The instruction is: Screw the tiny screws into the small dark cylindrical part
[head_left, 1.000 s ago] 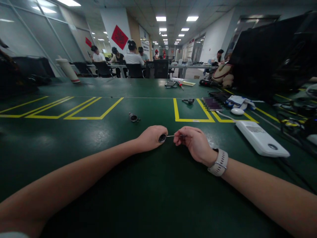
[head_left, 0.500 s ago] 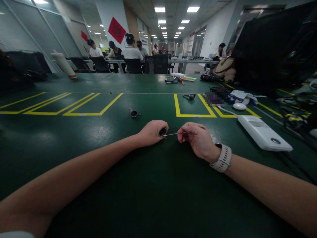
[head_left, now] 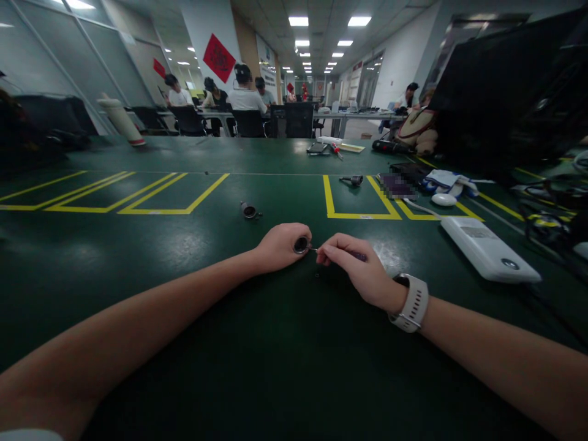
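Observation:
My left hand (head_left: 281, 246) is wrapped round a dark hollow cylindrical part (head_left: 301, 245), its shiny round rim and open end facing me. In my right hand (head_left: 351, 260) is a slim screwdriver (head_left: 359, 256) with a dark purplish handle. Its thin metal shaft points left and its tip meets the lower right edge of the rim; whether it is inside something I cannot tell. A tiny dark ring-like piece (head_left: 316, 275) lies on the table just below the hands. Further off stands a similar dark cup-shaped part (head_left: 248, 211), with small bits beside it.
Yellow tape (head_left: 362, 216) marks boxes on the green table (head_left: 193, 318). Another dark metal part (head_left: 353, 180) lies in one box. To the right are a white power bank (head_left: 489, 248), a white mouse-like object (head_left: 443, 199) and gloves (head_left: 450, 182). People sit at desks behind.
The screwdriver drew back from the rim, then came in again with my right hand turned over more. A tiny piece has dropped from the part onto the table.

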{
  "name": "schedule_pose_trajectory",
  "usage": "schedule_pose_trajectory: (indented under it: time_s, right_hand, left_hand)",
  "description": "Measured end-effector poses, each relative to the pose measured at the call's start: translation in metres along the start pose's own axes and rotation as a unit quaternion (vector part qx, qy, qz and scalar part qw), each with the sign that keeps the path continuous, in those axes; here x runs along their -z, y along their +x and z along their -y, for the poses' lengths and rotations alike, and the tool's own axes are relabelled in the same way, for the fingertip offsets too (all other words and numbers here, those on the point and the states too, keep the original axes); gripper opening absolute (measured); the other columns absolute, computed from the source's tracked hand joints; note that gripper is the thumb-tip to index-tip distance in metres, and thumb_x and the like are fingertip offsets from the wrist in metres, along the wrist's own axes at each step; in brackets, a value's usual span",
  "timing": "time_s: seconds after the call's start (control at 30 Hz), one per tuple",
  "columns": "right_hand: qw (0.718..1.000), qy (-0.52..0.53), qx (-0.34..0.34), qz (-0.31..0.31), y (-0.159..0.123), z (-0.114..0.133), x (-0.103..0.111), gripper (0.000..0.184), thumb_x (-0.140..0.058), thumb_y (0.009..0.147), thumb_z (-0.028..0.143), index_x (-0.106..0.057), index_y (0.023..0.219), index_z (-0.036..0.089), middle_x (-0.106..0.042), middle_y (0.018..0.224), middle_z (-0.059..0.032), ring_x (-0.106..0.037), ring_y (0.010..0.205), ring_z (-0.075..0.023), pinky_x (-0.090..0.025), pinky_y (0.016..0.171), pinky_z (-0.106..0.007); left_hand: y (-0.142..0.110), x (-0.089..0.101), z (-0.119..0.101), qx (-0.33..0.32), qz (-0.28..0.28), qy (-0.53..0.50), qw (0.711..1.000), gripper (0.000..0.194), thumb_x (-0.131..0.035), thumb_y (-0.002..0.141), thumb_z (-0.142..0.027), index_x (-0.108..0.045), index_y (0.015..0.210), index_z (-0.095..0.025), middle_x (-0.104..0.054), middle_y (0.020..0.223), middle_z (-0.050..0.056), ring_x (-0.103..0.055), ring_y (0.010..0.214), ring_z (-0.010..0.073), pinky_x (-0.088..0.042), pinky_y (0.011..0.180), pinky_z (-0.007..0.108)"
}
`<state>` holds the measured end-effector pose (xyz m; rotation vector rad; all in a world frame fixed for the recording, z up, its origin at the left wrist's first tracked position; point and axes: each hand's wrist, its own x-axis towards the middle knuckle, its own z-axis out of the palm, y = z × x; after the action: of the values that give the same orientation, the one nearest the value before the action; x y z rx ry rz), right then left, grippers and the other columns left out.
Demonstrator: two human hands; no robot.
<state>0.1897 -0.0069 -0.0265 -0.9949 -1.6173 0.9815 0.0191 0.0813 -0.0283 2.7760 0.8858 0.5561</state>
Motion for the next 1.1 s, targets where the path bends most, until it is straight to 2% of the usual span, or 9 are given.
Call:
schedule_pose_trajectory:
  time_s: [0.2,0.3,0.43,0.53,0.63,0.7,0.8,0.93,1.1]
  right_hand:
    - [0.995,0.088,-0.016,0.04,0.002,-0.006,0.0,0.017,-0.05,0.086,0.028,-0.064,0.084,0.017,-0.063,0.084,-0.0029,-0.057,0.078,-0.0142,-0.046,0.071,-0.03]
    - [0.996,0.08,-0.008,0.033,0.001,-0.005,0.0,0.018,-0.05,0.087,0.028,-0.064,0.085,0.018,-0.063,0.085,-0.003,-0.057,0.079,-0.0144,-0.046,0.072,-0.03]
    - [0.998,-0.035,0.044,-0.004,-0.002,0.002,-0.002,0.019,-0.046,0.088,0.025,-0.063,0.081,0.018,-0.062,0.082,-0.0031,-0.057,0.078,-0.0153,-0.045,0.072,-0.031]
    - [0.985,-0.148,0.084,-0.019,-0.005,0.006,-0.005,0.018,-0.046,0.087,0.023,-0.061,0.079,0.018,-0.061,0.078,-0.0035,-0.056,0.075,-0.0161,-0.043,0.07,-0.031]
    - [0.977,-0.192,0.09,-0.017,-0.006,0.007,-0.007,0.018,-0.046,0.086,0.023,-0.06,0.076,0.017,-0.06,0.075,-0.0039,-0.055,0.073,-0.0167,-0.041,0.068,-0.032]
    - [0.987,-0.148,0.065,-0.017,-0.004,0.005,-0.006,0.019,-0.047,0.086,0.023,-0.06,0.073,0.017,-0.06,0.073,-0.0033,-0.055,0.071,-0.0164,-0.042,0.067,-0.032]
    - [1.0,0.012,-0.012,-0.02,0.0,0.0,-0.002,0.019,-0.05,0.083,0.026,-0.062,0.071,0.017,-0.061,0.071,-0.0024,-0.056,0.07,-0.0155,-0.043,0.066,-0.031]
    - [0.974,0.196,-0.111,-0.038,0.006,-0.006,0.002,0.016,-0.054,0.079,0.027,-0.064,0.072,0.016,-0.064,0.07,-0.0026,-0.057,0.067,-0.0138,-0.044,0.065,-0.03]
    - [0.972,0.206,-0.106,-0.043,0.005,-0.007,0.0,0.017,-0.053,0.08,0.028,-0.064,0.074,0.017,-0.064,0.072,-0.0024,-0.057,0.068,-0.0133,-0.044,0.065,-0.029]
  left_hand:
    - [-0.001,0.0,0.0,0.007,-0.021,-0.014,1.0,0.007,-0.057,0.074,-0.02,-0.053,0.071,-0.015,-0.056,0.067,-0.001,-0.053,0.061,0.0119,-0.038,0.055,0.023]
    - [-0.002,0.001,0.0,0.019,-0.031,-0.009,0.999,0.007,-0.056,0.074,-0.02,-0.052,0.07,-0.016,-0.056,0.067,-0.001,-0.052,0.06,0.012,-0.038,0.054,0.023]
    - [0.0,0.0,0.001,0.018,-0.021,0.002,1.0,0.003,-0.056,0.073,-0.018,-0.053,0.072,-0.016,-0.057,0.069,0.0,-0.054,0.063,0.0129,-0.039,0.057,0.023]
    - [0.0,-0.001,0.001,0.01,-0.006,0.012,1.0,0.002,-0.055,0.073,-0.017,-0.054,0.073,-0.016,-0.058,0.071,0.001,-0.055,0.065,0.0137,-0.04,0.057,0.024]
    - [0.0,-0.001,0.0,0.0,0.005,0.031,1.0,0.001,-0.054,0.073,-0.016,-0.055,0.073,-0.015,-0.059,0.071,0.001,-0.055,0.065,0.0143,-0.04,0.058,0.024]
    - [0.0,-0.001,-0.001,-0.009,0.015,0.046,0.999,0.003,-0.053,0.073,-0.014,-0.055,0.073,-0.016,-0.059,0.071,0.002,-0.055,0.065,0.0146,-0.04,0.059,0.025]
    - [-0.002,0.001,-0.003,-0.016,0.025,0.053,0.998,0.005,-0.052,0.072,-0.012,-0.056,0.074,-0.016,-0.059,0.071,0.002,-0.055,0.066,0.0147,-0.041,0.06,0.025]
    - [-0.003,0.002,-0.003,-0.01,0.011,0.031,0.999,0.004,-0.053,0.072,-0.012,-0.055,0.073,-0.015,-0.059,0.071,0.002,-0.055,0.065,0.014,-0.042,0.061,0.025]
    - [-0.003,0.0,0.0,-0.003,-0.017,0.008,1.0,0.002,-0.054,0.073,-0.014,-0.054,0.074,-0.015,-0.059,0.071,0.001,-0.056,0.065,0.0135,-0.043,0.061,0.024]
